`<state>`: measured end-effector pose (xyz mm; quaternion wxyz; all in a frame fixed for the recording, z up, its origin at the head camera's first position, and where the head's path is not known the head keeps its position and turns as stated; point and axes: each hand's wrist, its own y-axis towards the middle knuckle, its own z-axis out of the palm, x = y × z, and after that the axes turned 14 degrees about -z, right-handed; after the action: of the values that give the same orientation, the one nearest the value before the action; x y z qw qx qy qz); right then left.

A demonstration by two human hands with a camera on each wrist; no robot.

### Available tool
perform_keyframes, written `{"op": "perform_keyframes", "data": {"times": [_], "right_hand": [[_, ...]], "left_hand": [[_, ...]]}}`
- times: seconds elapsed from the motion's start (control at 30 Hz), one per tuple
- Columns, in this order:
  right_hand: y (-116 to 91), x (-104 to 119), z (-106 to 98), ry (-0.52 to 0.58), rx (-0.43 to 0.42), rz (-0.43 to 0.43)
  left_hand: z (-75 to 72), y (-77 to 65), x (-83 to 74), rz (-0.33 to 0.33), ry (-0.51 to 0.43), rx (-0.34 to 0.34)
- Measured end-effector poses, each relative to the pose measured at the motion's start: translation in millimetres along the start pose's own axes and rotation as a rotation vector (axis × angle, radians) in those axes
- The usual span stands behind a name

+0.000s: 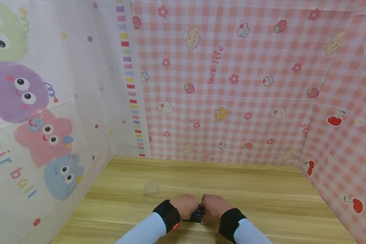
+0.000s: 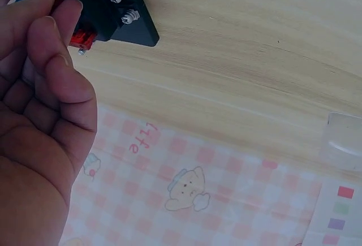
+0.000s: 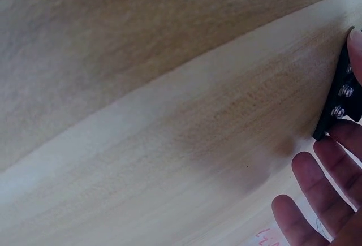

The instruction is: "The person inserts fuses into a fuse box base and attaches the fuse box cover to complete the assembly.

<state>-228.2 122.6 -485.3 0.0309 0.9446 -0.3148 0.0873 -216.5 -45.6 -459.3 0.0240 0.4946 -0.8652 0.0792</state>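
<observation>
Both hands work at a black fuse block [image 1: 192, 220] low in the middle of the head view. Silver screw terminals line its edge, and blue pieces show on its top. My left hand [image 1: 184, 206] has its thumb and fingertips pinched together over the block, with a bit of red between them. Beside those fingertips, a clear red fuse [image 2: 83, 39] shows at the block in the left wrist view. My right hand [image 1: 215, 207] grips the block's other end between thumb and index finger; its other fingers [image 3: 308, 175] extend past the edge. Fingers partly hide the block.
A small clear plastic box [image 1: 151, 189] stands on the wood-grain table [image 1: 262, 189], left of and beyond the hands. Printed cloth hangs at the back [image 1: 231, 95], and more covers both sides.
</observation>
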Motion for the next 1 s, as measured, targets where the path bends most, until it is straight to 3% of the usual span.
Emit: {"op": "perform_keyframes", "data": {"times": [0.43, 0.77, 1.0], "right_hand": [[0.3, -0.2, 1.0, -0.013, -0.008, -0.005], [-0.1, -0.7, 0.4, -0.005, 0.019, 0.018], [1.5, -4.7, 5.2, -0.009, 0.017, 0.022]], "left_hand": [[3.5, 2.1, -0.7, -0.014, 0.010, 0.001], [9.5, 0.5, 5.6, 0.032, -0.026, -0.047], [7.8, 1.7, 12.4, 0.048, -0.094, 0.002]]}}
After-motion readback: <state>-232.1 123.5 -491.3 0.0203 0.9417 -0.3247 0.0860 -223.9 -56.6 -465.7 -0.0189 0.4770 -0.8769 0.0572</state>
